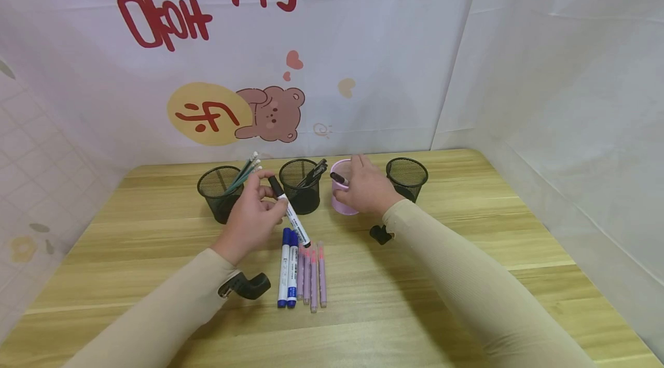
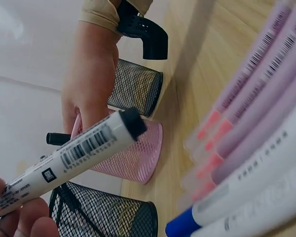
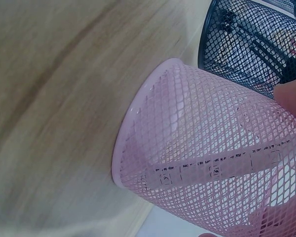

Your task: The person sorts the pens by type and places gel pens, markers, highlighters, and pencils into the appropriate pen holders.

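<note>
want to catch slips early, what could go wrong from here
The marker in the left fingers might slip, being held near one end. The pink cup may tip if the right fingers pull on it. The blue-capped markers, lying loose on the table, could roll if bumped.

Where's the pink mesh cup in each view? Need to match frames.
Head: pink mesh cup near centre, slightly right and low, partly covered.
Left wrist: pink mesh cup just left of centre, turned sideways.
Right wrist: pink mesh cup large, centre to right edge.
Shared landmark: black mesh cup with black pens; left, below, upper right respectively.
</note>
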Available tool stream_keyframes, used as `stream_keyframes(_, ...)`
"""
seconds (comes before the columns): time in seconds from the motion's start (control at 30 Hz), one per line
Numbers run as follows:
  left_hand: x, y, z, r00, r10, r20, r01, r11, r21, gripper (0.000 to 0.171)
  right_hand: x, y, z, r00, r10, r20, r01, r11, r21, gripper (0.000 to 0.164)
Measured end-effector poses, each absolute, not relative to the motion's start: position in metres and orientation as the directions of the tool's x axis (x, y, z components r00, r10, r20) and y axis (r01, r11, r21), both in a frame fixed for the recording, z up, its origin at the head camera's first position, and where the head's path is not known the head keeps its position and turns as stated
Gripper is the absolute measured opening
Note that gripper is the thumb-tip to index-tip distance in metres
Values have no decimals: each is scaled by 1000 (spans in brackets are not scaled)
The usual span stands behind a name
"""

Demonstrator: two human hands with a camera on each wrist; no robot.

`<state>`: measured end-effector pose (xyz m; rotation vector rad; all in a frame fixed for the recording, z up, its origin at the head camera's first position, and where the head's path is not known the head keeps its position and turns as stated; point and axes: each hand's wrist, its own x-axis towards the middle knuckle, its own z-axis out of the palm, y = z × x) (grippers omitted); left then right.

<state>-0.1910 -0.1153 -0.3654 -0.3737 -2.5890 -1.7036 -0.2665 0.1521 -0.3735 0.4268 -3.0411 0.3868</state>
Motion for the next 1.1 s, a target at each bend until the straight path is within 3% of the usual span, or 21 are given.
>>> stream_keyframes(0.7,-204,-89,-363,-966,-62,249,242,113,964,60,-267,151,-375,-960,-265,93,-280,929,-242,88)
stream_keyframes(1.1,-210,-68,-369,-899,-260,353,382,-67,922,61,-268,152,-375,-963,-255,85,-268,929,-254,89)
